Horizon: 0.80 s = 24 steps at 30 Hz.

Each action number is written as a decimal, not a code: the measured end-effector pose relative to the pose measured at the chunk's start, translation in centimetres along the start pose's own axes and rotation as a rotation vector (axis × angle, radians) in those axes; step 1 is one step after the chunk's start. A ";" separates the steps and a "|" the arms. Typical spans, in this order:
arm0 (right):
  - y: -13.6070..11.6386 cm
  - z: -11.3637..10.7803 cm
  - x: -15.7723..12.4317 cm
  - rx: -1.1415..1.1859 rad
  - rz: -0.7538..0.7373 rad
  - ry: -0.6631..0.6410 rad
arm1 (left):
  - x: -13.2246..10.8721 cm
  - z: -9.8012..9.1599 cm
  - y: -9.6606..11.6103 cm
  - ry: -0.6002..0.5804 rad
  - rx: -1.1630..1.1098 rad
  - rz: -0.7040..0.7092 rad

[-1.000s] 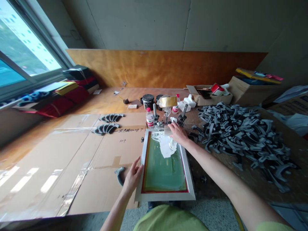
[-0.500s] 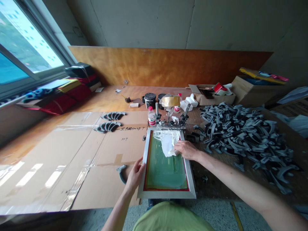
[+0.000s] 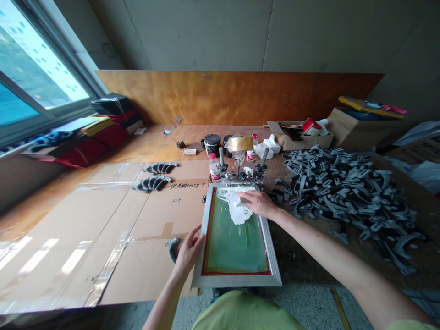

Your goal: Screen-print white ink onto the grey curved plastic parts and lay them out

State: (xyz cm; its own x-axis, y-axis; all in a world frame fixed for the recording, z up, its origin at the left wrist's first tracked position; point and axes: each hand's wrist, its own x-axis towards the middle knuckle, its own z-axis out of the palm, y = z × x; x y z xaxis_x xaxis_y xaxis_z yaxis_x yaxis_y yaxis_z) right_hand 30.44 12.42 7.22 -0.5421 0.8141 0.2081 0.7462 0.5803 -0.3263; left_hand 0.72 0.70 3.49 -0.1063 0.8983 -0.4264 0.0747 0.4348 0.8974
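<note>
Cardboard (image 3: pixel 103 220) covers the wooden bench (image 3: pixel 154 142) under a window (image 3: pixel 30 68) at 10 o'clock. Screen (image 3: pixel 237 247) lies at 6 o'clock; the left hand (image 3: pixel 190 251) grips its left edge, and the right hand (image 3: pixel 260 203) presses a white cloth (image 3: pixel 239 211) on the mesh. Grey parts (image 3: pixel 347 192) are heaped at 3 o'clock.

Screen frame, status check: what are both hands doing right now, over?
Left hand grips the screen frame at its left edge. Right hand presses a white rag on the green mesh, far end. Grey part lies beside left hand.
</note>
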 end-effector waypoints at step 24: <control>-0.2 3.1 -5.0 0.161 0.305 0.077 | 1.3 2.3 13.1 -0.016 -0.418 0.277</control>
State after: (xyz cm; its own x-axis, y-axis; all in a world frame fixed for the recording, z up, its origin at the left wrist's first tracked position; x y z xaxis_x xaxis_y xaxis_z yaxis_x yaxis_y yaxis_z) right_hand 31.82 8.18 3.36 -0.2681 0.9523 0.1456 0.7954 0.3041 -0.5243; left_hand 3.88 7.73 14.41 -0.1227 0.9787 -0.1648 -0.3058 0.1207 0.9444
